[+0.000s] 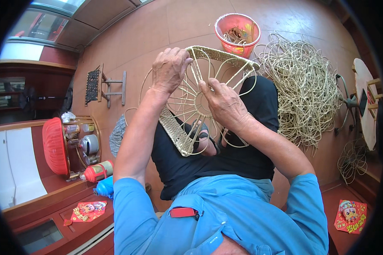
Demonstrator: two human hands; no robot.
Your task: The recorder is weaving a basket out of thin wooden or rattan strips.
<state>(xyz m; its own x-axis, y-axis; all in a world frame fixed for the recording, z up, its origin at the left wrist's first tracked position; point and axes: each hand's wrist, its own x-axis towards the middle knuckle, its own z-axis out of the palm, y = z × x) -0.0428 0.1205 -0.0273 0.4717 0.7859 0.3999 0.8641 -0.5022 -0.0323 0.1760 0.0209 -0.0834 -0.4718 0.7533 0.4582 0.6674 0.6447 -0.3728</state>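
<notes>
Over my lap rests a half-woven rope piece (pixel 174 129), pale straw in colour, with cords fanning like spokes from a small central ring and tightly woven bands along parts of its edge. At its far left edge, my left hand (pixel 170 70) is closed on the cords beside the upper woven band. My right hand (pixel 225 102) has thumb and fingers pinched on a cord just right of the ring. Loose loops of cord stick out around the piece. What lies under my left fingertips is hidden.
A big tangled heap of straw rope (pixel 302 89) covers the floor at right. Beyond the piece stands a red bucket (pixel 238 32) with scraps inside. Small stools (pixel 110 87) stand at left, near a red basket (pixel 54 146) and a red flask (pixel 97 171). A round table (pixel 364 102) is far right.
</notes>
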